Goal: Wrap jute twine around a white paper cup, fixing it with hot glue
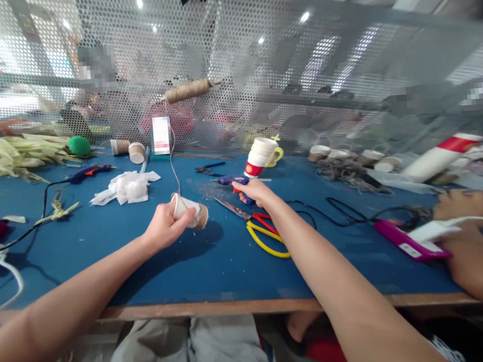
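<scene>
My left hand (167, 225) is closed around a white paper cup (180, 207) lying on its side in the grip, with brown twine (202, 215) wound about one end. A strand of the twine rises from the cup to a twine spool (187, 90) on the mesh screen. In my right hand (256, 193) is a blue glue gun (229, 179) with a red trigger, its nozzle pointing left. Scissors (266, 232) with red and yellow handles lie beneath my right hand and forearm. Just behind the glue gun stands a stack of paper cups (260, 151).
Pliers (211, 166), crumpled white plastic (127, 187) and a second glue gun (90, 171) lie on the blue table (182, 275). Two wrapped cups (136, 152) stand near a phone (161, 134). A purple power strip (411, 240) and a co-worker's arm (476, 240) are at right.
</scene>
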`<state>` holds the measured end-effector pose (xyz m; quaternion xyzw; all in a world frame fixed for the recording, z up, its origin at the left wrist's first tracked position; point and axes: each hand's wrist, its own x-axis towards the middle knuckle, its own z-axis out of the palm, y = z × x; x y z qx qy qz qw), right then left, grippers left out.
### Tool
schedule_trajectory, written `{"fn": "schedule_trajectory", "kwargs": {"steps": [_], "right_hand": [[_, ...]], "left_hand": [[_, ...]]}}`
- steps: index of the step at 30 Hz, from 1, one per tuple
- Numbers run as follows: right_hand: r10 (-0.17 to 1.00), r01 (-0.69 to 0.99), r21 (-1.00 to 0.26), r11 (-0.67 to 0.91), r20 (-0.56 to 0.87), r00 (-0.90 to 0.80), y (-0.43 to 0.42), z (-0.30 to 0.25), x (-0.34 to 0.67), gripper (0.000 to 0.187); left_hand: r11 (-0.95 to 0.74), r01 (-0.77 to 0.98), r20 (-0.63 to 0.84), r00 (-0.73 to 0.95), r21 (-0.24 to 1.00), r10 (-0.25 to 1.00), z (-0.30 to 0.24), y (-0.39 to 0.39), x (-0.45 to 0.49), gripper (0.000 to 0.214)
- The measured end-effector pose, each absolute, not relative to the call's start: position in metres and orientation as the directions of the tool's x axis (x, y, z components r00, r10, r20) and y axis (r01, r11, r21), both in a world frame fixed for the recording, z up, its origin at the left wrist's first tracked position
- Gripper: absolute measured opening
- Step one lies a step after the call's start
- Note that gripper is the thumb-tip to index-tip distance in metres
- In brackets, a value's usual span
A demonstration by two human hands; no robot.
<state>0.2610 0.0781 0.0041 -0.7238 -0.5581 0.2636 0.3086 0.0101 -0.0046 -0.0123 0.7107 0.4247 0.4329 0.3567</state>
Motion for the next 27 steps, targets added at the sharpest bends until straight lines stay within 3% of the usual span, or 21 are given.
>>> {"fn": "schedule_trajectory", "kwargs": {"steps": [4,6,7,8,10,12,16,22,24,27], "right_hand": [[0.958,0.763,-0.629,-0.148,0.102,0.270,0.072,0.019,0.250,0.024],[0.969,0.797,-0.601,-0.060,0.157,0.191,0.060,0.030,0.235,0.021],[0.982,0.803,-0.595,0.028,0.166,0.089,0.052,0.035,0.225,0.023],[0.980,0.783,-0.592,0.190,0.159,-0.117,0.042,0.040,0.215,0.027],[0.886,0.635,-0.651,0.416,0.134,-0.443,0.023,0.048,0.194,0.030],[0.826,0.574,-0.651,0.496,0.151,-0.543,0.006,0.053,0.177,0.024],[0.846,0.672,-0.528,0.519,0.201,-0.495,-0.013,0.058,0.163,0.011],[0.848,0.773,-0.351,0.529,0.244,-0.470,-0.018,0.055,0.161,0.011],[0.851,0.770,-0.364,0.524,0.254,-0.459,-0.017,0.054,0.161,0.010],[0.890,0.721,-0.524,0.454,0.220,-0.400,-0.015,0.052,0.166,0.007]], "left_hand": [[-0.504,0.347,0.407,0.317,0.791,0.857,-0.011,-0.007,0.011,0.034],[-0.543,0.361,0.434,0.342,0.758,0.834,-0.011,-0.008,0.012,0.034],[-0.563,0.367,0.446,0.357,0.741,0.820,-0.012,-0.009,0.012,0.033],[-0.584,0.372,0.460,0.373,0.722,0.806,-0.012,-0.010,0.012,0.032],[-0.631,0.373,0.491,0.406,0.681,0.770,-0.013,-0.010,0.012,0.029],[-0.668,0.375,0.514,0.435,0.643,0.739,-0.014,-0.011,0.012,0.027],[-0.695,0.402,0.501,0.490,0.596,0.714,-0.013,-0.011,0.013,0.027],[-0.747,0.452,0.508,0.549,0.487,0.664,-0.013,-0.013,0.016,0.029],[-0.737,0.455,0.500,0.542,0.501,0.675,-0.012,-0.014,0.015,0.028],[-0.670,0.444,0.459,0.497,0.595,0.736,-0.010,-0.015,0.014,0.028]]}}
